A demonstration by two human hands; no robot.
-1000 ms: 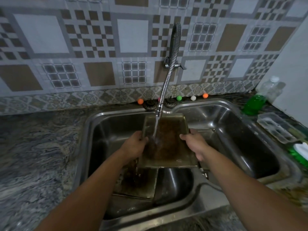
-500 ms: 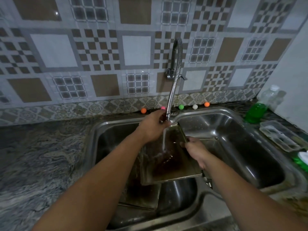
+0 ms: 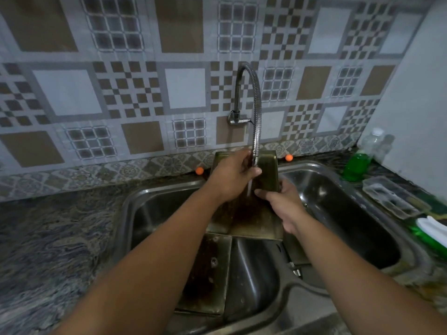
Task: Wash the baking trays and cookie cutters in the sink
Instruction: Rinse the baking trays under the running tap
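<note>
Now the left hand [image 3: 233, 176] grips the flexible steel faucet hose [image 3: 256, 131]; the right hand [image 3: 281, 200] alone clutches the greasy rectangular metal baking tray [image 3: 251, 223], which could slip into the steel sink [image 3: 150, 209].

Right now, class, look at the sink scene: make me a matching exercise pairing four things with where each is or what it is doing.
Things:
1. left hand
2. right hand
3. second tray
4. green bottle

States:
A. on the counter right of the sink
B. gripping the faucet hose
C. lying in the left basin
D. holding the tilted tray under the water

Pairs: 1-B, 2-D, 3-C, 4-A
</note>
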